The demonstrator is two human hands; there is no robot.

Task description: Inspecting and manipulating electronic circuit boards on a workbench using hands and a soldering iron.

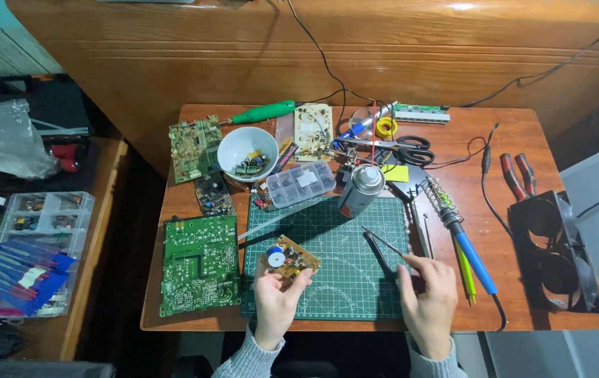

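Tweezers are being pinched at their near end by the right hand, fingers curled together around the tips of the handle, so the points lie out across the green cutting mat toward the far left. A small brown circuit board is held up off the mat's near left part by the left hand, gripped at its near edge between thumb and fingertips and tilted component-side up (probably so the parts can be seen from above).

Containers are grouped at the far side of the mat. A white bowl is filled partway with loose small components, too tiny to be told apart. Just right of it a clear lidded organiser box sits with dark little parts sorted into compartments. A spray can is stood upright beside that. Off the table to the left, a clear plastic drawer unit is seen with blue packets lying on it.

A soldering iron is parked in its coil stand on the right, well clear of both hands.
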